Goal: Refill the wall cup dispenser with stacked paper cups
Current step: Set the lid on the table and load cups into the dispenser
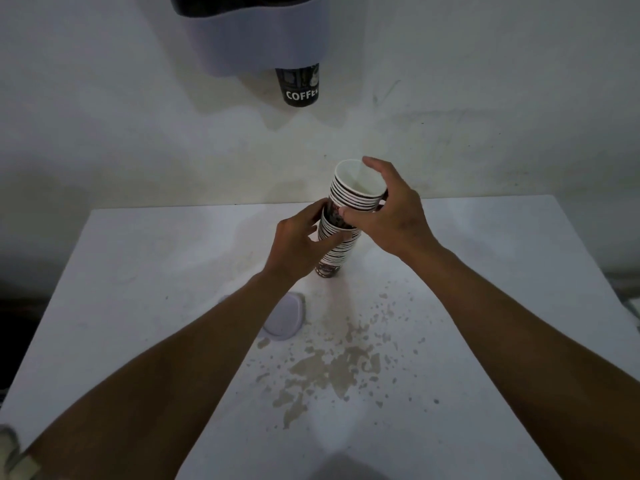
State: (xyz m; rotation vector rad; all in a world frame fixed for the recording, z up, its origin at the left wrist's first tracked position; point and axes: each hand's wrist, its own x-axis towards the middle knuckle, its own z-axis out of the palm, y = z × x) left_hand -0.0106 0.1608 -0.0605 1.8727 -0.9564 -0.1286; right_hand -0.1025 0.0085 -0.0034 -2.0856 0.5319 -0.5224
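Head view, left to right, placed against the stack of paper cups (341, 223) standing on the table (138, 271). Lower left of it: one white lid (285, 317). Left hand (301, 244) clasped round its lower half; right hand (384, 213) clasped round its upper part. Above, on the wall: one dispenser (256, 32), one cup (300, 85) hanging below. Step, by judgement: gathering the stack. Next: lifting it upright toward the dispenser without splitting.

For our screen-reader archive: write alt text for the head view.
Both hands grip a tall stack of paper cups standing on a stained white table, the right hand holding the upper section and the left hand the lower. Above, a wall cup dispenser shows one coffee cup at its outlet.
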